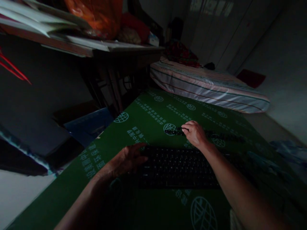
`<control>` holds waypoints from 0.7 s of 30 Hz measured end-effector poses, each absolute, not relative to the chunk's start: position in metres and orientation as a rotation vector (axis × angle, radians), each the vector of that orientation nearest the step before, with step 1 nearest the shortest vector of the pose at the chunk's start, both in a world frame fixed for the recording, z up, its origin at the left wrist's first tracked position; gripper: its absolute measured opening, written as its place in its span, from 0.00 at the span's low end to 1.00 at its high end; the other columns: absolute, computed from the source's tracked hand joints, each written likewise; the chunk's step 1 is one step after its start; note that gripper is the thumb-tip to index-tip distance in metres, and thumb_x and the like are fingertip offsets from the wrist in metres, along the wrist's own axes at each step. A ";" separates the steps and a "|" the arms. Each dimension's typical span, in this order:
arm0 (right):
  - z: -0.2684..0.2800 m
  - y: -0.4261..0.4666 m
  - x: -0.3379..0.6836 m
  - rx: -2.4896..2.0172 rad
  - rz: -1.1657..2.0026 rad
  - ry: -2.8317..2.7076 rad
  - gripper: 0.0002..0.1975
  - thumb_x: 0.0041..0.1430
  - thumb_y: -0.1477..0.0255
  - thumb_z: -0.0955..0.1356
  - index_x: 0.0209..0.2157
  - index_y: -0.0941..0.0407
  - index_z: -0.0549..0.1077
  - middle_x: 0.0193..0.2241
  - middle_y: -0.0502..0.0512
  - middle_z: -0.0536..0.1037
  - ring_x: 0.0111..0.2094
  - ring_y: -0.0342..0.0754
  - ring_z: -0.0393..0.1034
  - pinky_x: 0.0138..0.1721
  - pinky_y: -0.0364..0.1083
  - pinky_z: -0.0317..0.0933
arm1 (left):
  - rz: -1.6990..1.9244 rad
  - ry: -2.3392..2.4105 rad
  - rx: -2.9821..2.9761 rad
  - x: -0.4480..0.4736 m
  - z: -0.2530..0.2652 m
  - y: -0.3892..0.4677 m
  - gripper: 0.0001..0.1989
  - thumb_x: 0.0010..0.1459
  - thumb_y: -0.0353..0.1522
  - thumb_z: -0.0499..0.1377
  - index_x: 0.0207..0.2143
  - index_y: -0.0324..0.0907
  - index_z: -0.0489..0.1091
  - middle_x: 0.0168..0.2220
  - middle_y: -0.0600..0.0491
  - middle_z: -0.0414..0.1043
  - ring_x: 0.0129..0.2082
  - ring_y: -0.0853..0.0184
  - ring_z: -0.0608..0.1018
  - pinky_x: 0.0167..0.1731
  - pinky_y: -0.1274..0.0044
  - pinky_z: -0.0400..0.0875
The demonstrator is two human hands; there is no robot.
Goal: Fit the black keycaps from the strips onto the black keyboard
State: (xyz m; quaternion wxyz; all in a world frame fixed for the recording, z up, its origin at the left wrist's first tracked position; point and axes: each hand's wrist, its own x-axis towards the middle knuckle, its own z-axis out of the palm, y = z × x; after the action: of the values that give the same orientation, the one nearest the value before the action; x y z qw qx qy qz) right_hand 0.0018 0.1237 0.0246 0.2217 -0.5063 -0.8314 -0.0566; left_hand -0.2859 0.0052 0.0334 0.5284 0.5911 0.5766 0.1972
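Observation:
A black keyboard (177, 166) with pale key markings lies flat on the green sheet (144, 204). My left hand (130, 158) grips its left end, the index finger along the back corner and the thumb over the keys. Behind the keyboard runs a strip of small dark pieces (226, 136), too dim to name surely. My right hand (193, 132) is over the left part of this strip, thumb and fingers pinched together at the pieces. Whatever sits between those fingertips is hidden. My right forearm covers part of the keyboard's right side.
To the right lies a light-blue object (266, 163), blurred and dim. A mattress with a striped cover (206, 83) stands beyond the green sheet. At the left, a raised table (96, 48) carries papers and an orange bag (98, 16); a blue panel (88, 124) is below.

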 end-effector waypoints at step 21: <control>0.026 0.168 -0.014 -1.588 0.035 -2.666 0.05 0.54 0.72 0.69 0.33 0.54 0.79 0.38 0.55 0.78 0.43 0.49 0.68 0.44 0.45 0.59 | 0.464 1.362 1.394 -0.290 0.024 0.007 0.38 0.52 0.46 0.57 0.60 0.38 0.52 0.25 0.58 0.67 0.18 0.73 0.69 0.17 0.80 0.64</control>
State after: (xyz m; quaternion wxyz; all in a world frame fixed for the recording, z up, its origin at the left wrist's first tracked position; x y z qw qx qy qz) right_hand -0.0136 0.1679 0.0258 0.0189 -0.5117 -0.8589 0.0114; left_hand -0.2901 0.0066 0.0236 0.5390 0.5861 0.5727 0.1950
